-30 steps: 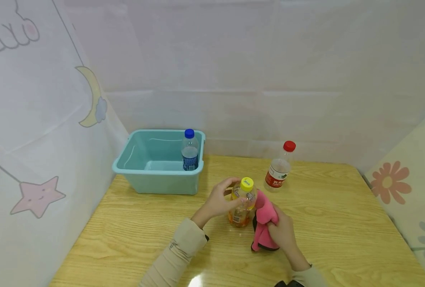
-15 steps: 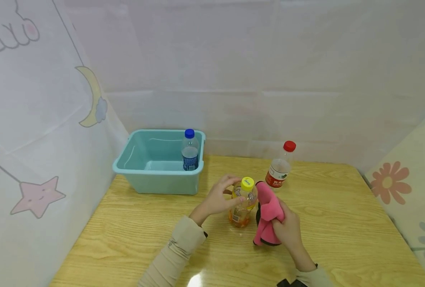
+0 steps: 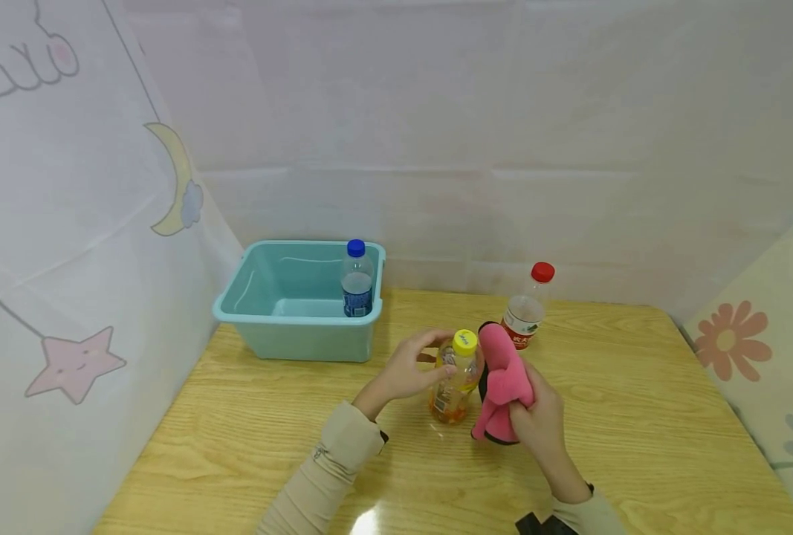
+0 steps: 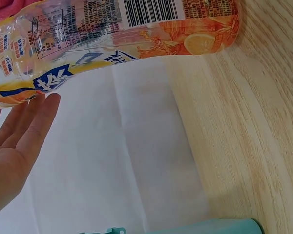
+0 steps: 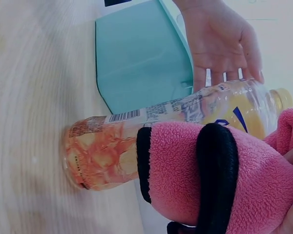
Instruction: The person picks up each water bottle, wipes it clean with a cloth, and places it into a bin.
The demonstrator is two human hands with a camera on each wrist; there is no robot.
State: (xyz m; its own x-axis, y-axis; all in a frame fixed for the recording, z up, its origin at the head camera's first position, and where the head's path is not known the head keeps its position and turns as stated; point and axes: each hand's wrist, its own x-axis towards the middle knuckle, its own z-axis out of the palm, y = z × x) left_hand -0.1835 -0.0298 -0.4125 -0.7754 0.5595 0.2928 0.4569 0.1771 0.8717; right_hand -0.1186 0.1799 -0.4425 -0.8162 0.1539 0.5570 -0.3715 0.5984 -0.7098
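Observation:
A clear bottle with a yellow cap and an orange-patterned label (image 3: 451,394) stands on the wooden table. My left hand (image 3: 406,370) holds it from the left, thumb on the near side and fingers reaching behind. In the left wrist view, fingertips of that hand (image 4: 19,131) touch the label. My right hand (image 3: 539,416) grips a bunched pink cloth with black edging (image 3: 503,386) at the bottle's right side. The right wrist view shows the cloth (image 5: 178,170) in front of the bottle (image 5: 105,156), covering part of it; whether they touch I cannot tell.
A light blue plastic basin (image 3: 302,340) stands at the back left, with a blue-capped bottle (image 3: 357,286) upright inside. Behind the cloth, a red-capped bottle (image 3: 526,306) stands on the table (image 3: 637,416). A pale patterned curtain (image 3: 436,148) rises behind the table.
My right hand and the pink cloth have shifted slightly right and farther back, and the cloth now overlaps the red-capped bottle's lower part. My left hand and the yellow-capped bottle have barely moved.

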